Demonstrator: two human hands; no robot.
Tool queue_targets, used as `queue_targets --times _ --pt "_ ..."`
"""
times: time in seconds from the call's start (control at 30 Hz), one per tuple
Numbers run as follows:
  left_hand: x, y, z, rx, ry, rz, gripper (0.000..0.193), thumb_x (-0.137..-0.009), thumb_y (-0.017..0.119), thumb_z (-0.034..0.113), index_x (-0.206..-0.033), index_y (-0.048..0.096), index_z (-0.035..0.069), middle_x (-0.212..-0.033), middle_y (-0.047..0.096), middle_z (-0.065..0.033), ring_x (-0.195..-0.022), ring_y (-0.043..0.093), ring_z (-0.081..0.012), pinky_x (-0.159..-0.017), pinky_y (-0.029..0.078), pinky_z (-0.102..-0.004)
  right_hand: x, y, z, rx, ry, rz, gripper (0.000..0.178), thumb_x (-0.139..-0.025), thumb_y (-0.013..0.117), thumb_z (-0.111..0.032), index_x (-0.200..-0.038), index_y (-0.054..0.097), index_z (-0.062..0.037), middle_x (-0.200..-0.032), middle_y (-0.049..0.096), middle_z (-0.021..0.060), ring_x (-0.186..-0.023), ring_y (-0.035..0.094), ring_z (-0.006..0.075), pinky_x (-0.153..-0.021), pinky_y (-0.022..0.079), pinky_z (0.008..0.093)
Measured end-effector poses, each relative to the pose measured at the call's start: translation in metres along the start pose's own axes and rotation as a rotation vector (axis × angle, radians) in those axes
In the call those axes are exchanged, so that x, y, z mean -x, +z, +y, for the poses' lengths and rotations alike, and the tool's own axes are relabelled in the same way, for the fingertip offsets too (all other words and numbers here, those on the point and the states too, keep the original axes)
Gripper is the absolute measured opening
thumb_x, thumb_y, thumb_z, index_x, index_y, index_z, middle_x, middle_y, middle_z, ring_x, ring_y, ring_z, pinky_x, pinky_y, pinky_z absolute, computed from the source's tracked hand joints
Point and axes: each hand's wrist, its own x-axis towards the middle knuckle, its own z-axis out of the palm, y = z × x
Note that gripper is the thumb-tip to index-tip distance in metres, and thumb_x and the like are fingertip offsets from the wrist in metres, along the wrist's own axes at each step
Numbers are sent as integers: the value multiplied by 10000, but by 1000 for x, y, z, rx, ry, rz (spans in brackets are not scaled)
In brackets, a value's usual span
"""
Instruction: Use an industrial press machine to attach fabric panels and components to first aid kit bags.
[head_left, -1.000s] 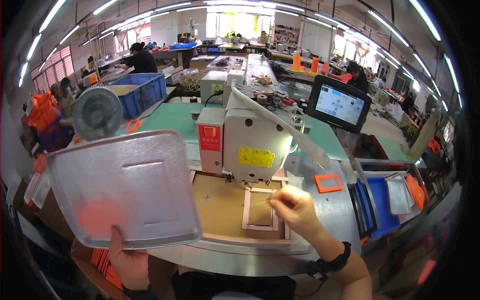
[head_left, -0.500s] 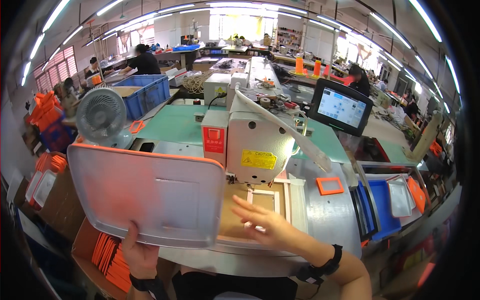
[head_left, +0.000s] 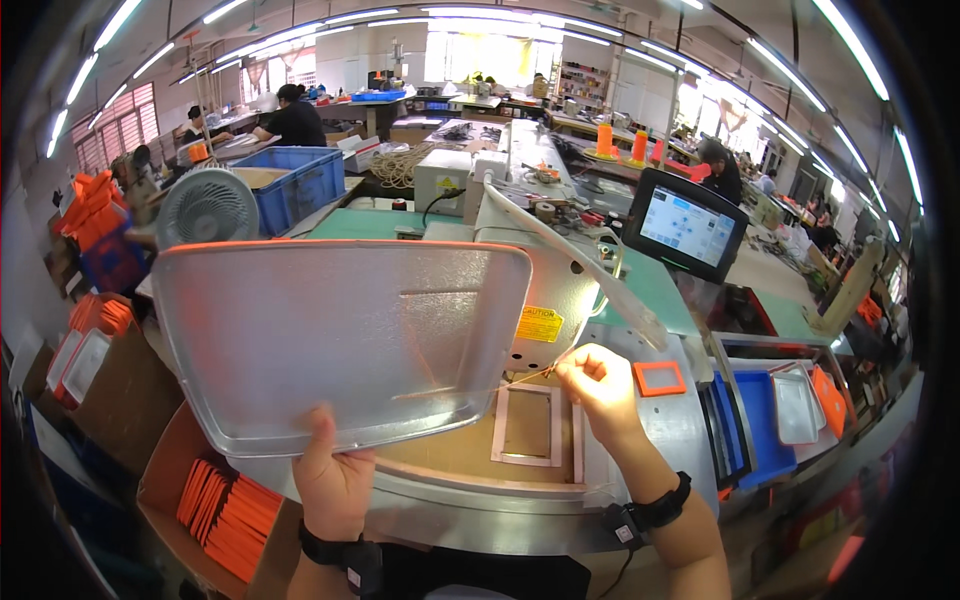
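My left hand (head_left: pixel 338 487) grips the lower edge of a large translucent grey panel (head_left: pixel 300 340) with rounded corners and an orange top edge. The panel is raised and tilted before the sewing machine head (head_left: pixel 555 280), covering part of it. Right of the panel, the thumb and fingers of my right hand (head_left: pixel 597 388) pinch a thin orange thread (head_left: pixel 520 380). That thread runs left toward the panel's lower right side; whether it is fixed there I cannot tell. Under both hands lies a tan board with a small white rectangular frame (head_left: pixel 498 430). The needle area is hidden.
An open carton (head_left: pixel 160 470) of stacked orange pieces stands at lower left. A small orange-rimmed window piece (head_left: pixel 659 379) lies on the metal table at right, below a touchscreen (head_left: pixel 685 224). A fan (head_left: pixel 208 208) and blue crate (head_left: pixel 295 190) stand behind the panel.
The panel has moved right and upward with my left hand, now covering more of the machine. My right hand has moved right and up, and its spread fingers have closed on the orange thread.
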Motion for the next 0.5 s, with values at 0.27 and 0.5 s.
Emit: queue_targets --times 0.27,0.5 --pt "6 -28 24 -7 -38 80 314 -967 588 65 -1273 531 99 -1236 577 -46 -1179 557 -209 -1029 480 -451 20 20 13 69 238 -319 94 -930 626 -95 -897 670 -20 -681 574 -25 -596 535 72 -538 435 234" --pt "10 -56 59 -38 -18 209 384 -987 547 63 -1358 451 37 -1314 549 -112 -1204 558 -265 -1027 480 -448 59 66 -79 111 -58 -603 118 -920 603 -96 -954 660 2 -891 640 73 -761 613 172 -751 486 302"
